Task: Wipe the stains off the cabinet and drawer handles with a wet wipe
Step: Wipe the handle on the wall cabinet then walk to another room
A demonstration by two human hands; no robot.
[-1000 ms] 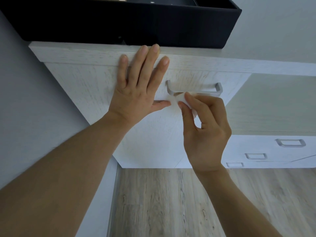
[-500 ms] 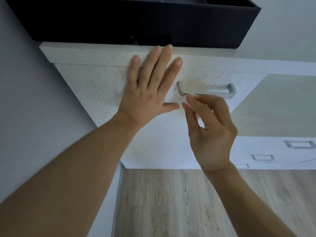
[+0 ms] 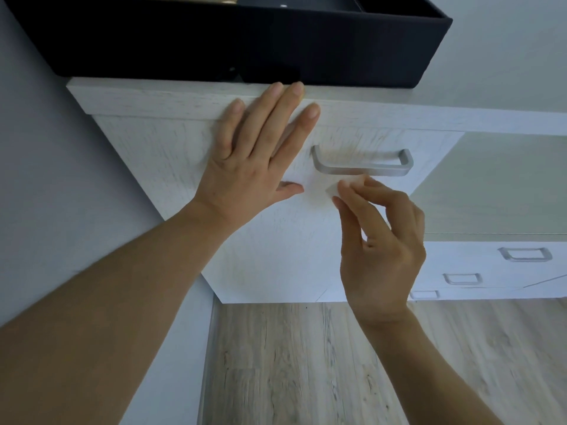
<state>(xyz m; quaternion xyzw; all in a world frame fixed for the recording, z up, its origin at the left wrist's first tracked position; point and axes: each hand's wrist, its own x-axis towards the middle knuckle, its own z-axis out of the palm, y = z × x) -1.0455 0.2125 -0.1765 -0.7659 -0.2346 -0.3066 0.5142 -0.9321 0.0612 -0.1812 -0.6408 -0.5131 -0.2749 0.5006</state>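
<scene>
A grey metal handle [image 3: 362,170] is fixed across the white wood-grain cabinet front [image 3: 276,240]. My left hand [image 3: 254,161] lies flat on that front to the left of the handle, fingers spread and reaching up to the top edge. My right hand [image 3: 380,237] pinches a small folded white wet wipe [image 3: 336,189] between thumb and fingertips, just below the handle's middle and not touching it. The wipe is pale and blurs into the white panel.
A black fabric box [image 3: 245,38] sits on the cabinet top. To the right, lower white drawers carry three small grey handles [image 3: 525,254], [image 3: 462,279], [image 3: 425,294]. Grey wall at the left, pale wooden floor [image 3: 306,363] below.
My right hand with the wipe has come off the left end of the handle and moved down and to the right, below the bar. My left hand stays pressed on the front.
</scene>
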